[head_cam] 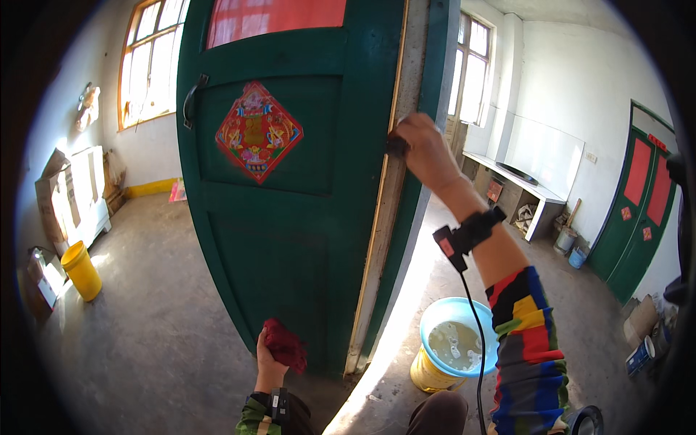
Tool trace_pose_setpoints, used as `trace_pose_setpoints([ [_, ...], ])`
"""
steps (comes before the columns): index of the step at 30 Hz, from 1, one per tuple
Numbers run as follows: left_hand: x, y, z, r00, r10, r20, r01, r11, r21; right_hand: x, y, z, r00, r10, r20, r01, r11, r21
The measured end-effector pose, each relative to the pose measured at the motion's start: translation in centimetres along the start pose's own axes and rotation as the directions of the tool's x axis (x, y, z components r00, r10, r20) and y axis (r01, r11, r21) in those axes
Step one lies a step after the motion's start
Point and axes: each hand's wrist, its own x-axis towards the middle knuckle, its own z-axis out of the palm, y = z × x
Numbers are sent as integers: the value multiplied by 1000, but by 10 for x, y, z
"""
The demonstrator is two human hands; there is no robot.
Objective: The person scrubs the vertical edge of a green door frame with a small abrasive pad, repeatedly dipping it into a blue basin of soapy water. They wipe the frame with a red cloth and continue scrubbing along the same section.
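My right hand [421, 142] is raised at the hinge-side edge of a green wooden door [283, 217]. It grips a small dark scrubbing pad [398, 145], partly hidden by the fingers, against the pale bare edge strip [380, 217]. Low down, in front of the door's lower panel, my left hand [267, 361] holds a bunched dark red cloth [284, 343]. A red diamond-shaped paper decoration [259, 132] is stuck on the upper panel. On the door's left side is a metal pull handle [191, 102].
A light blue basin [426, 331] of cloudy, sudsy water sits on a yellow bucket [427, 375] beside my knee [439, 413]. Another yellow bucket [82, 272] stands left. A white counter [522, 179] and green double doors [625, 217] are at right. A cable [478, 321] hangs from my right wrist.
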Motion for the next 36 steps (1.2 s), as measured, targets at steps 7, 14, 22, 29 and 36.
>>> trace_pose_setpoints([
  [7, -4, -3, 8, 1000, -1, 3, 1, 1000, 7, 47, 26, -26, 964, 67, -258, -89, 993, -74],
  [14, -5, 0, 8, 999, -4, -31, 4, 1000, 7, 71, 23, -3, 938, 22, -345, -113, 963, -246],
  [22, -5, -1, 7, 1000, 11, -28, -10, 1000, 7, -46, -32, 38, 953, 173, -250, -186, 982, -29],
  [29, -2, -1, 7, 997, -14, -70, 13, 1000, -8, -207, -101, 77, 920, 200, 338, -241, 967, 84],
  [36, -8, -1, 15, 996, 10, -93, -8, 1000, 16, -203, -76, 73, 743, -331, 582, 404, 915, 4],
])
